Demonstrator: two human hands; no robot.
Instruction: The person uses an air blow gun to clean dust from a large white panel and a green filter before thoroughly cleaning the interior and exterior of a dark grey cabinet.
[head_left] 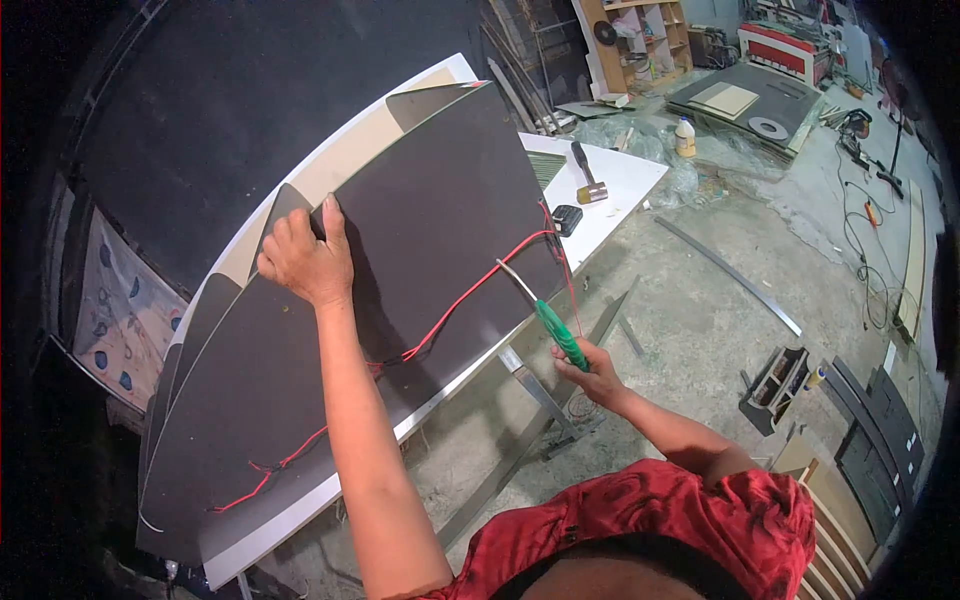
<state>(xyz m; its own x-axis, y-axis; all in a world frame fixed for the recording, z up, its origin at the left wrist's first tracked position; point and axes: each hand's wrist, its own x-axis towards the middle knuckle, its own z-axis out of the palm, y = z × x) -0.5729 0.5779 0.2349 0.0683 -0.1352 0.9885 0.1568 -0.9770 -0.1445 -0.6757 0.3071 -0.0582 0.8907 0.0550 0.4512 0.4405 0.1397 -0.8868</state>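
My left hand point(308, 255) grips the upper edge of a dark curved panel point(430, 200), its thumb and fingers closed over a dark flap there. In my right hand point(592, 372) is a green-handled screwdriver point(558, 330), its thin metal shaft pointing up and left, the tip at a red wire point(465, 295) that crosses the panel's face. More red wire point(290, 458) lies on the panel's lower left part. The panel rests on a white board point(625, 185). A small black box point(568, 220) sits beside the panel's right edge, near the wire's end.
A hammer point(590, 188) lies on the white board. On the floor are a metal strip point(730, 275), a tool tray point(775, 390), dark curved pieces point(880, 440) and cables. A white bottle point(685, 138), shelves point(650, 45) and a low dark table point(745, 100) are farther back.
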